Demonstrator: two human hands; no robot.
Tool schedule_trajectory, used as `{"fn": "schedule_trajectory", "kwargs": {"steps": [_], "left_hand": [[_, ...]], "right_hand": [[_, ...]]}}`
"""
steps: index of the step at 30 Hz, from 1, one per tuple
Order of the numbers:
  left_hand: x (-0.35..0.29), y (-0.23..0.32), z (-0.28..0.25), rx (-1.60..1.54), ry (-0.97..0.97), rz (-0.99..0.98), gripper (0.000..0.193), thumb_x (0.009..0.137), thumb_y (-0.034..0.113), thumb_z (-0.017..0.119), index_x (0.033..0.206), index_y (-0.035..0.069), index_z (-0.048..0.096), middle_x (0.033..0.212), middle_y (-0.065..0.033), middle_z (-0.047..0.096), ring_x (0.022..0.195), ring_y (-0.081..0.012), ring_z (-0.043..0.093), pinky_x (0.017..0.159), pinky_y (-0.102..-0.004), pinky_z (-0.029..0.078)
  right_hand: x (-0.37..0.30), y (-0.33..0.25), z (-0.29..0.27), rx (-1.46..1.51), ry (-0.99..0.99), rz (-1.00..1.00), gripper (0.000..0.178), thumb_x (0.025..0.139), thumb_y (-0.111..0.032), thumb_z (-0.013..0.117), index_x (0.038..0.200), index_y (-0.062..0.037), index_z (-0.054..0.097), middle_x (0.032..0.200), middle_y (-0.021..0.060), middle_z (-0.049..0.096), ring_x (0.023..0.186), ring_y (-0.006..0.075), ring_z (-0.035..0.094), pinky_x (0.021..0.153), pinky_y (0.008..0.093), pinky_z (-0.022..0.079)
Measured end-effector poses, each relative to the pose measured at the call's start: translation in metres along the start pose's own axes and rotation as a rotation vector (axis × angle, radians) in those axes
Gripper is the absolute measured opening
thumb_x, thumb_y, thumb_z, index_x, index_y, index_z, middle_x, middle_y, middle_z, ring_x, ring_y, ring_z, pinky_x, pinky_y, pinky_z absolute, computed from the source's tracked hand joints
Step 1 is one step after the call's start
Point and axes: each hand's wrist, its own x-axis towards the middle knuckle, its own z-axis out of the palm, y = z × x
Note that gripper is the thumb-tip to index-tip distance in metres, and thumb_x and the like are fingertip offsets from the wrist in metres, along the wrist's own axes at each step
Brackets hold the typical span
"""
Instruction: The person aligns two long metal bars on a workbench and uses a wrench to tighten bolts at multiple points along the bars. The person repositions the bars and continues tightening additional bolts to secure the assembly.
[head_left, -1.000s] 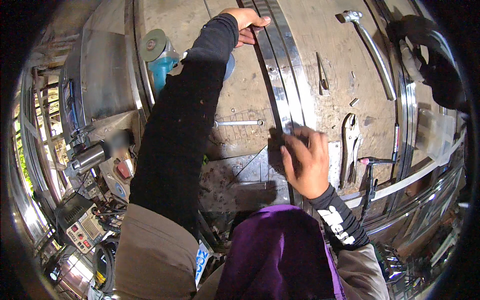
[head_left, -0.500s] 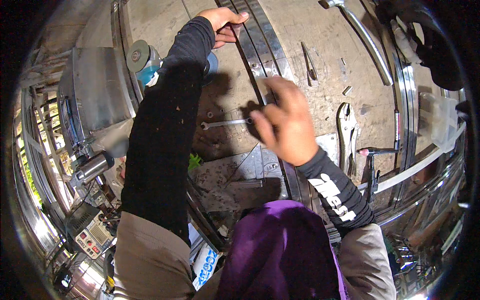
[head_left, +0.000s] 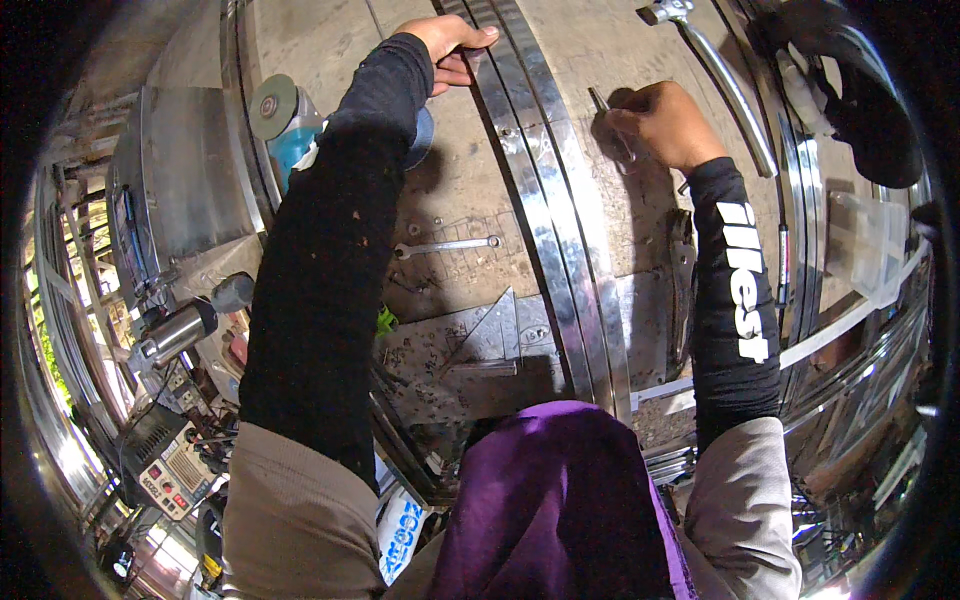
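My left hand (head_left: 447, 52) is at the far end of long, shiny flat metal bars (head_left: 575, 235) that run side by side down the bench. Its thumb lies over their left edge, with the fingers curled below. To the right of the bars, my right hand (head_left: 662, 125) closes its fingertips on a slim pointed metal tool (head_left: 599, 99), partly covered by the fingers and their shadow. A combination wrench (head_left: 448, 246) lies left of the bars. Locking pliers (head_left: 682, 285) sit beside my right forearm, mostly in shadow.
A hammer (head_left: 725, 85) lies at the far right. An angle grinder (head_left: 290, 145) stands beyond my left forearm. Near me is a metal plate with a triangular piece (head_left: 485, 330). A clear plastic box (head_left: 868, 245) is at the right; a welding machine (head_left: 170, 470) sits lower left.
My right hand has moved right and away from me, off the bars to the slim tool, and its fingers have closed there. The wrench is uncovered now. My left hand stays in place.
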Motion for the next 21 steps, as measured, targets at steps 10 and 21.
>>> {"fn": "schedule_trajectory", "kwargs": {"steps": [10, 21], "left_hand": [[0.016, 0.006, 0.001, -0.136, -0.107, -0.121, 0.039, 0.089, 0.050, 0.077, 0.088, 0.013, 0.068, 0.087, -0.0050, 0.070, 0.080, -0.0205, 0.068, 0.075, -0.0387, 0.048], [0.025, 0.005, 0.000, -0.148, -0.111, -0.126, 0.039, 0.088, 0.048, 0.080, 0.090, 0.010, 0.070, 0.104, -0.0114, 0.072, 0.091, -0.0260, 0.069, 0.086, -0.0430, 0.052]], "right_hand": [[0.005, -0.082, 0.016, 0.444, -0.160, -0.018, 0.019, 0.096, -0.017, 0.077, 0.100, 0.0013, 0.080, 0.078, 0.0026, 0.073, 0.066, 0.0096, 0.062, 0.063, 0.0263, 0.052], [0.018, -0.092, 0.032, 0.340, -0.154, -0.116, 0.018, 0.095, -0.017, 0.078, 0.097, 0.0013, 0.079, 0.075, 0.0054, 0.073, 0.062, 0.0109, 0.064, 0.059, 0.0265, 0.052]]}}
